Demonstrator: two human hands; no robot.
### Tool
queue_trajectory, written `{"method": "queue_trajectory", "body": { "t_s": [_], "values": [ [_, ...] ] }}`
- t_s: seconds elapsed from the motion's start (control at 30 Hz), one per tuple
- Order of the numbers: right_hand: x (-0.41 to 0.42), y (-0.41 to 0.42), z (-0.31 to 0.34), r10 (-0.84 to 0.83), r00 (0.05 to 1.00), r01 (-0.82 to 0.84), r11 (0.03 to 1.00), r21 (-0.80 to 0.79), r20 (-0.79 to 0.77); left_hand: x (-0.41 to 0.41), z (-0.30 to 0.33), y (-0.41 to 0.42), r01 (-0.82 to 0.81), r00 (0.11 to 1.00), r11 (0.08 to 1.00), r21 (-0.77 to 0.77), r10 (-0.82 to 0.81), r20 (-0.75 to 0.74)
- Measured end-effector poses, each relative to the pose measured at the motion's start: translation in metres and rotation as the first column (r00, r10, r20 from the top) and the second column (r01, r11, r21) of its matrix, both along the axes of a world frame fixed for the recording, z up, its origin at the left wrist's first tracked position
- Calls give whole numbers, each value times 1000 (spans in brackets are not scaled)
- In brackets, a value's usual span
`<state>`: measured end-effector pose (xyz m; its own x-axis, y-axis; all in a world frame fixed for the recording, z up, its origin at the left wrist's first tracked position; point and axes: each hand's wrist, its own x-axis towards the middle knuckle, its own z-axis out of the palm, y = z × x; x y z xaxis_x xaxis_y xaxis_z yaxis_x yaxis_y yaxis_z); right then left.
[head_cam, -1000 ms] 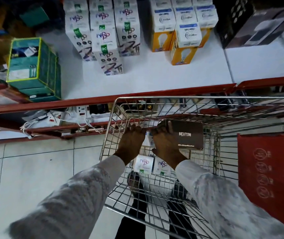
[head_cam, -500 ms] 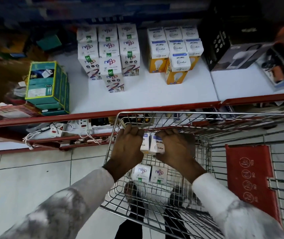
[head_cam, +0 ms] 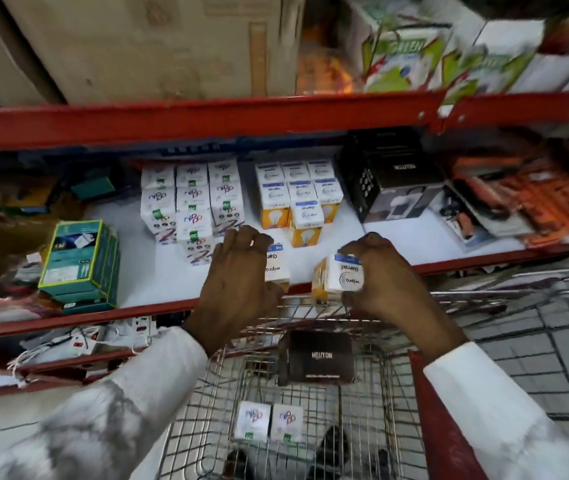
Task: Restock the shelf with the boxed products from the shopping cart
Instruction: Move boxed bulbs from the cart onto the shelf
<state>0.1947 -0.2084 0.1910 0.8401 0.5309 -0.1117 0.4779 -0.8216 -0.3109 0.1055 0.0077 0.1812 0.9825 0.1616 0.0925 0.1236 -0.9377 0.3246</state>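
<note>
My left hand [head_cam: 238, 271] grips a white and yellow Wipro bulb box [head_cam: 277, 268] over the front edge of the white shelf [head_cam: 158, 271]. My right hand [head_cam: 383, 271] holds a second Wipro bulb box [head_cam: 342, 275] just above the cart's rim. Below them, the wire shopping cart [head_cam: 390, 403] holds a black Neuton box [head_cam: 316, 358] and two white bulb boxes [head_cam: 269, 422]. On the shelf stand a stack of matching Wipro boxes [head_cam: 297, 199] and a stack of white boxes with purple lettering [head_cam: 189, 202].
A green box [head_cam: 80, 261] stands at the shelf's left front. A large black Neuton box [head_cam: 394, 178] and orange packets [head_cam: 532, 195] lie to the right. The red upper shelf rail [head_cam: 207, 116] runs overhead with cardboard above. Cables and sockets [head_cam: 79, 341] fill the lower shelf.
Both hands rose out of the cart, each lifting a Wipro bulb box up to the shelf's front edge. The view tilted upward, revealing the upper shelf.
</note>
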Motion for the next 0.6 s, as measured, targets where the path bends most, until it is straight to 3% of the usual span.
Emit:
{"method": "queue_trajectory", "body": {
  "t_s": [0.2,0.47,0.6],
  "values": [
    [67,7,-4,-33,993,33,999,2,117,58,-13,-4,-77,997,997,15,78,-18],
    [134,24,-29,41,996,-34,996,-84,80,109,-42,-2,-150,988,988,34,151,-39],
    [147,31,-38,85,987,-66,988,-142,134,121,-47,0,-169,982,986,8,170,-78]
  ]
}}
